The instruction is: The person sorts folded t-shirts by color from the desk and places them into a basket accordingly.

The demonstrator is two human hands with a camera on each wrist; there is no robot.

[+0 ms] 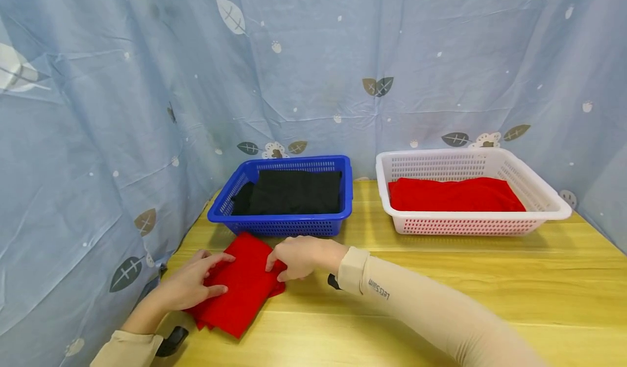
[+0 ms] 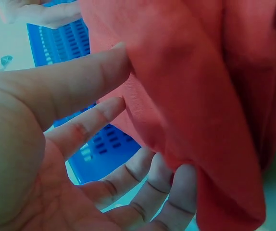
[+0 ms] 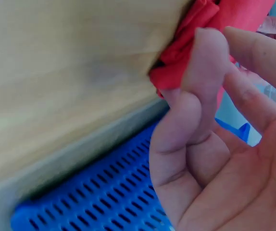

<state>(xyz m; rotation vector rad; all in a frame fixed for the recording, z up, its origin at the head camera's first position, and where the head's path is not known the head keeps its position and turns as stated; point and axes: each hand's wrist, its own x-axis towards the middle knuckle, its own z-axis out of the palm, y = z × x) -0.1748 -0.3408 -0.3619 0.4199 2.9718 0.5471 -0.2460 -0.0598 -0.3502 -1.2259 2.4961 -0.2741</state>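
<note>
A folded red garment (image 1: 245, 288) lies aslant between both hands, in front of the blue basket. My left hand (image 1: 188, 281) grips its left edge, with the thumb and forefinger over the top. In the left wrist view, other fingertips (image 2: 183, 180) of that hand tuck behind the fabric's edge. At the opposite edge, my right hand (image 1: 301, 256) holds the garment between thumb and bent fingers. The right wrist view shows these curled fingers (image 3: 207, 62) against a bunched corner of the red fabric (image 3: 191, 53).
The blue basket (image 1: 284, 226) behind the garment contains folded black cloth (image 1: 296, 193). To its right, a white basket (image 1: 470, 222) holds red cloth (image 1: 453, 195). Both stand on a wooden table (image 1: 441, 258), backed by a patterned blue curtain (image 1: 313, 56) that also hangs along the left.
</note>
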